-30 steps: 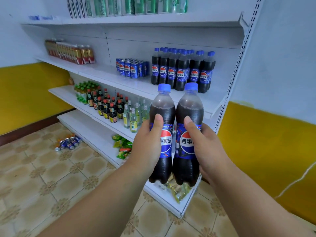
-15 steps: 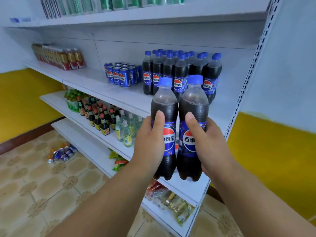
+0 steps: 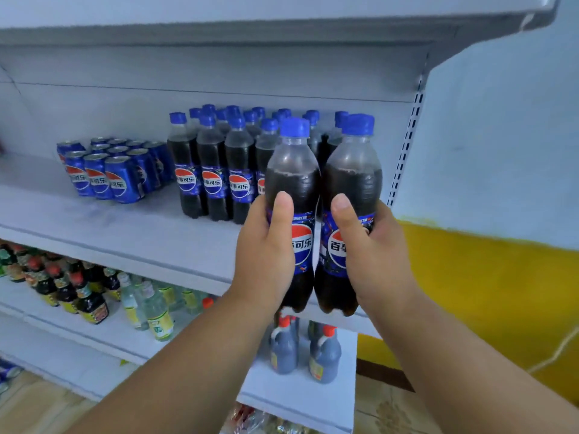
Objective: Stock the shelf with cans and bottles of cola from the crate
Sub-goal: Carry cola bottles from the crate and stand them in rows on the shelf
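As each hand, left hand (image 3: 266,255) and right hand (image 3: 372,255), grasps a full cola bottle (image 3: 293,183) at the label, the bottles look heavy; the smooth plastic may slip.

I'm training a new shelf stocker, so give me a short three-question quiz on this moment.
1. True or false: each hand grips one blue-capped plastic cola bottle.
2. The blue cola cans stand: A) left of the shelved bottles, B) right of them, C) one shelf below.
3. Do the two held bottles rest on the white metal shelf?

Key
1. True: left hand holds the left bottle, right hand the right bottle.
2. A: cans, shelved bottles.
3. No, they are held before the shelf.
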